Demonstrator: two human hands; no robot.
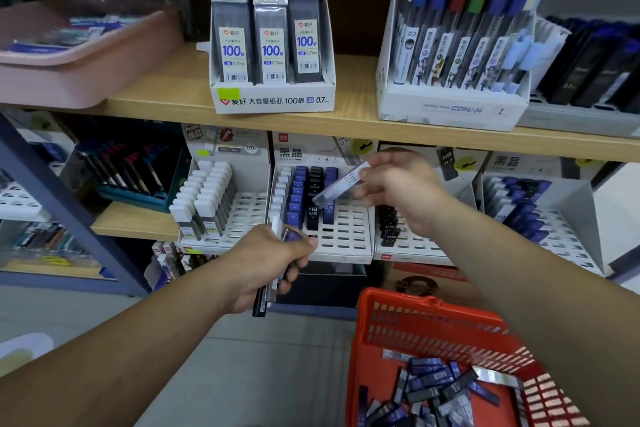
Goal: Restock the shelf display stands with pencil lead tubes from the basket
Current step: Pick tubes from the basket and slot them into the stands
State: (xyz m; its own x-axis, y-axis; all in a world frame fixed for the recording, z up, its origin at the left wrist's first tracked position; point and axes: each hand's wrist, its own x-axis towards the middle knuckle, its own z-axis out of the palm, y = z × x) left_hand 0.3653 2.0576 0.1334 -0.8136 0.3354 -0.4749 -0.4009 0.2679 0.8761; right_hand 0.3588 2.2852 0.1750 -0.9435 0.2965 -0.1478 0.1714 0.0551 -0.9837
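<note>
My right hand (394, 184) pinches one pencil lead tube (337, 185), tilted, over the middle white display stand (349, 236) on the lower shelf. That stand holds rows of blue and black tubes (313, 198) at its left and has many vacant slots. My left hand (273, 263) grips a bundle of several tubes (272, 274) in front of the stand's lower left corner. A red basket (429, 326) at the bottom right holds a loose pile of blue and black tubes (433, 388).
A stand with white-capped tubes (207, 201) sits left of the middle one, and two more slotted stands (540, 218) sit to its right. The upper wooden shelf (360, 135) carries a 100-lead box (273, 45), a Conan display (457, 55) and a pink tray (79, 55).
</note>
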